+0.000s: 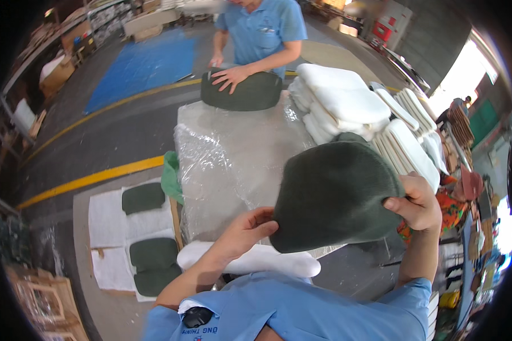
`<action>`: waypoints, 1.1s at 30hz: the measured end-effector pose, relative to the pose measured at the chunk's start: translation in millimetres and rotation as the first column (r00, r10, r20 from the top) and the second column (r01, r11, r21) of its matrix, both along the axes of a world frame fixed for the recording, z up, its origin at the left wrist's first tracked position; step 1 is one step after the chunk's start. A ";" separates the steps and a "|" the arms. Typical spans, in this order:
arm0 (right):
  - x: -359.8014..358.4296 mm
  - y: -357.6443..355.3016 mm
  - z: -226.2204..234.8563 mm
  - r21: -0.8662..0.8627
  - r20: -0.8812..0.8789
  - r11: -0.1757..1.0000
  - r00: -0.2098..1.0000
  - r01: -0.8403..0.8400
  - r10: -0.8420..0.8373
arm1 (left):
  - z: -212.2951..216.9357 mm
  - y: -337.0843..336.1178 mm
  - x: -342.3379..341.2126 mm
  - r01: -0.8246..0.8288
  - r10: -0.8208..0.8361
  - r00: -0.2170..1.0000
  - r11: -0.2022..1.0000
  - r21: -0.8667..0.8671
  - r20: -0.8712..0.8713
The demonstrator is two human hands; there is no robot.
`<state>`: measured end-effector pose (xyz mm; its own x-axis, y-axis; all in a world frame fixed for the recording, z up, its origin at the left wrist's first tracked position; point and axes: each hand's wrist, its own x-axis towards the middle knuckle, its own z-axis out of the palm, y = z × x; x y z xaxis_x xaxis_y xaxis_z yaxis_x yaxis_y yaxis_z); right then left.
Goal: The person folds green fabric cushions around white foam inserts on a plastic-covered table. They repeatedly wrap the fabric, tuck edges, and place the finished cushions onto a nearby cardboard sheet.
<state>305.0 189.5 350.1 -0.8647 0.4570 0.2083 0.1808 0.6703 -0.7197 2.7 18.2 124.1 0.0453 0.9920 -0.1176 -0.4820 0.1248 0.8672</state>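
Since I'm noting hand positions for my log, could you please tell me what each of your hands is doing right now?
Left hand: closed on the dark green cushion, at its left edge.
Right hand: closed on the same cushion's right edge.

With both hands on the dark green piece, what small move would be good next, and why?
Probably shift the dark green piece leftward and lay it on the plastic-covered table: the left hand and right hand hold its opposite sides, and a free part of that table shows to the piece's left.
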 end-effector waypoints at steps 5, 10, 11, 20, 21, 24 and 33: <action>29.8 -0.5 -29.3 0.163 0.109 0.979 0.984 0.124 -0.143 | -10.2 35.9 -6.2 -0.172 0.165 0.984 0.978 0.120 0.069; 43.6 -12.1 -73.9 -0.014 -0.028 0.966 0.966 0.258 -0.258 | -5.3 36.9 -11.5 -0.024 -0.026 0.963 0.983 0.179 0.268; 45.0 -14.8 -80.7 -0.051 -0.028 0.955 0.955 0.293 -0.295 | -3.1 36.1 -7.7 0.040 -0.090 0.941 0.987 0.156 0.327; 48.2 -24.7 -120.1 -0.137 0.066 0.887 0.897 0.442 -0.437 | -51.1 13.1 0.6 0.213 -0.277 0.702 0.961 0.178 0.656; 47.0 -26.1 -117.1 -0.120 0.082 0.887 0.894 0.447 -0.440 | -51.1 10.1 3.4 0.207 -0.250 0.694 0.968 0.145 0.675; 42.4 -27.0 -91.3 0.009 0.215 0.931 0.909 0.365 -0.358 | -44.8 -4.7 7.7 0.167 -0.165 0.674 0.984 0.069 0.720; -65.7 14.3 -9.1 -0.810 0.218 0.556 0.783 -0.187 0.582 | -27.1 -61.1 11.2 0.047 -0.056 0.832 0.998 0.031 0.552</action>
<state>239.3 203.8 341.0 -0.8864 -0.1259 -0.4455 0.4427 0.0508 -0.8952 13.8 -42.9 97.0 0.1498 0.9878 -0.0426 -0.8748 0.1525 0.4599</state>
